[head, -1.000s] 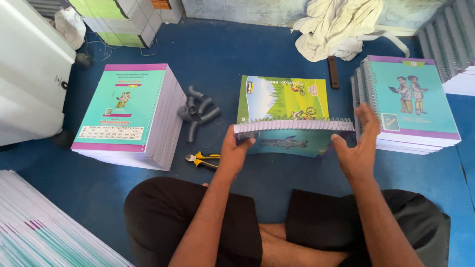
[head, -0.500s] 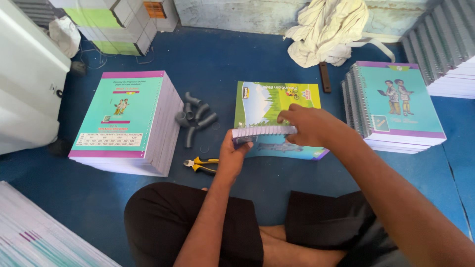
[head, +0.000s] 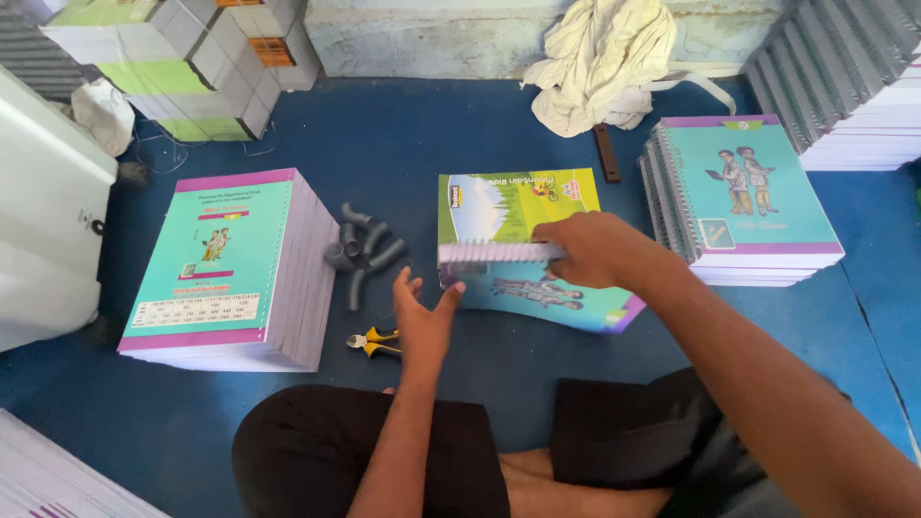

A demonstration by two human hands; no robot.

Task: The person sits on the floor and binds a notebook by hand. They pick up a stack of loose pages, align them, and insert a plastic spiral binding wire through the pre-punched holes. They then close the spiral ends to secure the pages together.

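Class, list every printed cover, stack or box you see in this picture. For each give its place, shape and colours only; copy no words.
Booklet: floor centre, under right hand; green and blue cover, white spiral.
Left stack: teal covers, purple bands, unbound.
Right stack: teal covers, two drawn figures, spiral-bound.
Boxes: top left, grey, green and orange faces.
Left hand: open, beside the spiral's end.

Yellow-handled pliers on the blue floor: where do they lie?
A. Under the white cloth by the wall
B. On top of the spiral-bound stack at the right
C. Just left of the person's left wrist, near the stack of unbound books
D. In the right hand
C: the yellow-handled pliers lie on the floor beside the left hand, close to the stack of unbound books.
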